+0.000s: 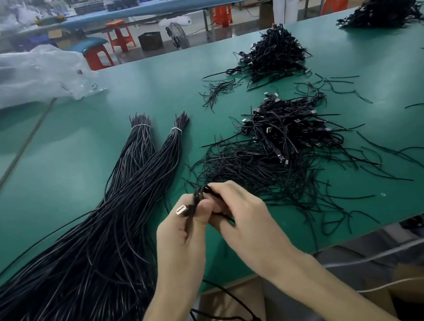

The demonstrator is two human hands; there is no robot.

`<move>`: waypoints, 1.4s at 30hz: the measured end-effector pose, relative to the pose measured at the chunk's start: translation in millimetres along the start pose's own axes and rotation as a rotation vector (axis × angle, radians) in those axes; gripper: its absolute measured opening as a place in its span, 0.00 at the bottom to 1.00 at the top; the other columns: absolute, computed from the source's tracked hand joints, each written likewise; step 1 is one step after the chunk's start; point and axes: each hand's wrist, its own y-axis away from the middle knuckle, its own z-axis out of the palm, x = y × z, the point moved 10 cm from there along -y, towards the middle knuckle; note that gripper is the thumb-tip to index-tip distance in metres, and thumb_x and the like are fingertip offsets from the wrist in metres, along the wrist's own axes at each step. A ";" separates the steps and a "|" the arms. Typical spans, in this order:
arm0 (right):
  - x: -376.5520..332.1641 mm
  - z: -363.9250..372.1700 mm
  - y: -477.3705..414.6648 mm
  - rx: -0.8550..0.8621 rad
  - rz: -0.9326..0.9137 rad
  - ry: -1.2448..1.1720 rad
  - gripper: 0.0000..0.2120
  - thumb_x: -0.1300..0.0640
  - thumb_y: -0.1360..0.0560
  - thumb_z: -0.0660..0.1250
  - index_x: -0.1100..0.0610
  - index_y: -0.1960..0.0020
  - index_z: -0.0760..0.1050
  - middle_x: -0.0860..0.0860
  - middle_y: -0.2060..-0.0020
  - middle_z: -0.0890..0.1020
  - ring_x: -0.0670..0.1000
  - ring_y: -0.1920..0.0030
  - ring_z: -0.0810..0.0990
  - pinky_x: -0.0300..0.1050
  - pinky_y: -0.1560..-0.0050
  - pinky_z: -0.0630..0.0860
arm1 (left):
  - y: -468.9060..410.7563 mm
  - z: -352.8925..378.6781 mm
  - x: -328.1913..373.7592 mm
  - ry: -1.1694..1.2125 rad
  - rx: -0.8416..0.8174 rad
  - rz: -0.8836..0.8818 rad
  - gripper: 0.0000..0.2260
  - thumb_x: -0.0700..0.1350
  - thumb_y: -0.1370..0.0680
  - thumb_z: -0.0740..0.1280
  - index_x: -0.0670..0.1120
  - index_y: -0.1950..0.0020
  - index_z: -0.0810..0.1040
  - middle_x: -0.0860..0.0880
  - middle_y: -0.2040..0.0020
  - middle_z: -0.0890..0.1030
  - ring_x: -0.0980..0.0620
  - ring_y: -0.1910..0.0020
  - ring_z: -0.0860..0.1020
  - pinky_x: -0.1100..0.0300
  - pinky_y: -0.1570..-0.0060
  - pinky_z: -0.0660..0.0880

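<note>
Left hand (181,230) is curled round a little black cable (201,193), thumb pressing it against the fingers, so it's definitely gripping. Right hand (243,209) is jammed right up against it, fingers bent and pinching the same cable from the other side. The cable sits bunched up between both hands, over the near part of the green table (66,161). Its silver plug (180,210) pokes out leftward past the left thumb. Long tied bundles (119,216) lie left of the hands, and a messy pile (279,138) of cables sits just beyond them.
</note>
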 end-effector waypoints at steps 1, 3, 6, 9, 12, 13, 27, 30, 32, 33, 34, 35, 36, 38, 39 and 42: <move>-0.7 0.7 -1.2 -0.019 -0.013 0.054 0.14 0.59 0.19 0.68 0.56 0.34 0.73 0.45 0.45 0.76 0.46 0.48 0.78 0.44 0.46 0.76 | -0.4 0.2 -0.4 -0.068 0.025 0.016 0.09 0.45 0.17 0.65 0.46 0.54 0.81 0.53 0.55 0.80 0.55 0.54 0.79 0.68 0.54 0.73; -0.1 -5.1 -4.3 -0.008 -0.009 0.077 0.11 0.58 0.19 0.67 0.58 0.37 0.73 0.46 0.46 0.74 0.46 0.51 0.76 0.46 0.50 0.75 | -3.8 -3.2 -1.2 -0.190 0.088 0.029 0.08 0.47 0.19 0.66 0.47 0.56 0.81 0.52 0.52 0.75 0.57 0.51 0.75 0.69 0.52 0.71; 8.6 -9.9 -6.7 -0.048 0.055 0.127 0.10 0.56 0.20 0.69 0.57 0.41 0.72 0.47 0.48 0.75 0.48 0.52 0.75 0.48 0.50 0.74 | -12.9 -1.6 -19.3 -0.072 0.003 -0.114 0.07 0.51 0.22 0.67 0.55 0.57 0.83 0.54 0.57 0.79 0.60 0.58 0.78 0.70 0.58 0.72; 30.8 3.1 -0.3 -0.215 0.210 0.090 0.10 0.51 0.20 0.69 0.48 0.46 0.68 0.43 0.52 0.76 0.44 0.56 0.75 0.44 0.56 0.72 | -9.4 3.9 -44.4 0.061 -0.119 -0.273 0.08 0.52 0.25 0.69 0.53 0.58 0.87 0.51 0.63 0.84 0.57 0.65 0.81 0.64 0.62 0.76; 45.1 13.0 9.2 -0.323 0.295 0.040 0.12 0.48 0.20 0.69 0.43 0.51 0.64 0.45 0.56 0.78 0.44 0.61 0.74 0.44 0.60 0.71 | -5.7 1.8 -58.6 0.078 -0.139 -0.320 0.08 0.50 0.27 0.74 0.46 0.57 0.87 0.44 0.63 0.86 0.46 0.65 0.83 0.54 0.62 0.80; 46.1 13.9 11.3 -0.342 0.276 0.078 0.11 0.49 0.19 0.68 0.44 0.50 0.64 0.46 0.56 0.79 0.46 0.60 0.75 0.46 0.59 0.73 | -4.5 1.4 -62.5 0.097 -0.150 -0.337 0.08 0.49 0.29 0.76 0.44 0.56 0.86 0.43 0.64 0.86 0.46 0.66 0.83 0.56 0.63 0.80; 25.4 24.0 11.7 -0.436 -0.148 0.682 0.11 0.69 0.20 0.59 0.53 0.48 0.68 0.47 0.52 0.72 0.49 0.49 0.71 0.46 0.59 0.75 | 4.3 39.3 -67.1 -0.640 -0.881 -0.223 0.14 0.56 0.14 0.53 0.57 0.56 0.70 0.52 0.58 0.75 0.55 0.62 0.74 0.64 0.60 0.70; 17.5 21.1 5.8 -0.390 -0.214 0.725 0.12 0.70 0.21 0.61 0.54 0.48 0.69 0.49 0.52 0.74 0.50 0.49 0.72 0.45 0.59 0.74 | 2.6 39.8 -66.0 -0.671 -0.881 -0.205 0.18 0.60 0.15 0.49 0.50 0.53 0.69 0.50 0.58 0.75 0.51 0.61 0.74 0.60 0.61 0.71; 11.8 17.2 -0.8 -0.335 -0.258 0.739 0.08 0.67 0.20 0.62 0.55 0.45 0.73 0.50 0.50 0.76 0.51 0.48 0.73 0.46 0.51 0.75 | -4.5 38.0 -59.8 -0.692 -0.806 -0.139 0.19 0.61 0.15 0.47 0.50 0.55 0.67 0.49 0.61 0.76 0.47 0.63 0.75 0.51 0.60 0.73; 9.6 13.7 -4.7 -0.293 -0.279 0.768 0.06 0.63 0.19 0.64 0.56 0.43 0.74 0.50 0.48 0.78 0.52 0.46 0.74 0.48 0.47 0.73 | -8.2 37.5 -57.5 -0.690 -0.763 -0.122 0.19 0.60 0.15 0.47 0.49 0.55 0.66 0.49 0.61 0.76 0.46 0.63 0.75 0.49 0.60 0.73; 8.7 8.5 -9.7 -0.232 -0.283 0.810 0.09 0.58 0.19 0.66 0.55 0.39 0.75 0.50 0.46 0.79 0.53 0.43 0.75 0.49 0.42 0.71 | -12.7 35.8 -57.9 -0.673 -0.707 -0.129 0.19 0.59 0.14 0.47 0.48 0.55 0.66 0.49 0.62 0.76 0.46 0.64 0.75 0.48 0.60 0.73; 9.7 0.9 -14.6 -0.157 -0.266 0.865 0.14 0.53 0.20 0.68 0.55 0.35 0.74 0.50 0.42 0.78 0.54 0.40 0.75 0.50 0.39 0.69 | -18.5 32.3 -60.3 -0.641 -0.634 -0.151 0.19 0.57 0.14 0.49 0.47 0.56 0.67 0.49 0.62 0.76 0.47 0.64 0.75 0.48 0.60 0.72; 10.7 -10.6 -19.3 -0.069 -0.228 0.906 0.21 0.51 0.22 0.71 0.56 0.32 0.73 0.51 0.39 0.77 0.55 0.37 0.74 0.51 0.36 0.66 | -24.8 27.3 -63.6 -0.595 -0.555 -0.181 0.19 0.56 0.13 0.50 0.46 0.57 0.67 0.50 0.64 0.75 0.50 0.66 0.73 0.49 0.62 0.70; 13.9 -40.7 -25.7 0.137 -0.138 0.909 0.27 0.50 0.25 0.74 0.58 0.31 0.71 0.55 0.36 0.75 0.57 0.35 0.72 0.54 0.34 0.65 | -34.4 16.6 -72.7 -0.451 -0.409 -0.274 0.20 0.52 0.12 0.51 0.45 0.61 0.66 0.54 0.67 0.70 0.58 0.72 0.68 0.57 0.66 0.65; 16.5 -55.2 -26.5 0.230 -0.098 0.895 0.26 0.51 0.25 0.75 0.59 0.32 0.71 0.56 0.37 0.74 0.57 0.36 0.71 0.54 0.35 0.65 | -36.2 12.2 -79.5 -0.354 -0.349 -0.341 0.20 0.51 0.12 0.51 0.46 0.62 0.65 0.56 0.69 0.67 0.58 0.74 0.65 0.60 0.68 0.63; 32.3 -77.9 -27.0 0.348 -0.003 0.885 0.22 0.54 0.25 0.75 0.60 0.37 0.73 0.57 0.42 0.74 0.57 0.42 0.69 0.53 0.40 0.65 | -30.2 6.1 -96.4 -0.105 -0.206 -0.517 0.18 0.50 0.12 0.51 0.44 0.59 0.66 0.57 0.74 0.63 0.58 0.78 0.59 0.65 0.77 0.59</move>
